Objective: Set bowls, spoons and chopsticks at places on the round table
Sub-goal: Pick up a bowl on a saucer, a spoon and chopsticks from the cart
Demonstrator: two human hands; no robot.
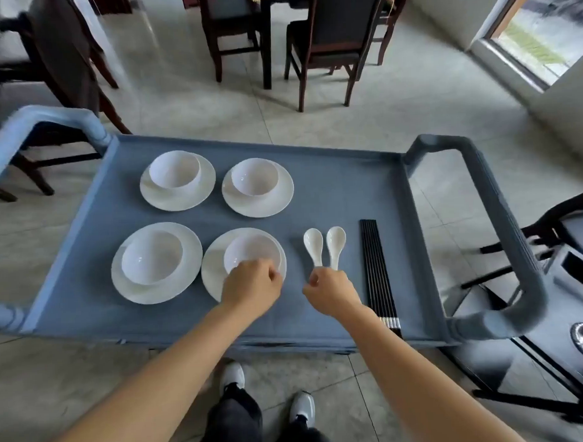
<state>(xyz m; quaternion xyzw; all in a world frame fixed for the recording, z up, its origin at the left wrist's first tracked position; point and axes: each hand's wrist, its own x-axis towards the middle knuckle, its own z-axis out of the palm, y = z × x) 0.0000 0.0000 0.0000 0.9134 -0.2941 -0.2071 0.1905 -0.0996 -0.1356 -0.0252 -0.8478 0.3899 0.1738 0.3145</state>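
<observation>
Several white bowls sit on white plates on a blue-grey cart tray. My left hand grips the near rim of the front right bowl and its plate. My right hand pinches the handles of two white spoons lying side by side on the tray. A bundle of black chopsticks lies just right of the spoons. The front left bowl, back left bowl and back right bowl stand untouched.
The cart has grey handles at the left and right. Dark wooden chairs and a table stand beyond it on the tiled floor. A dark table edge is at the right. A glass door is far right.
</observation>
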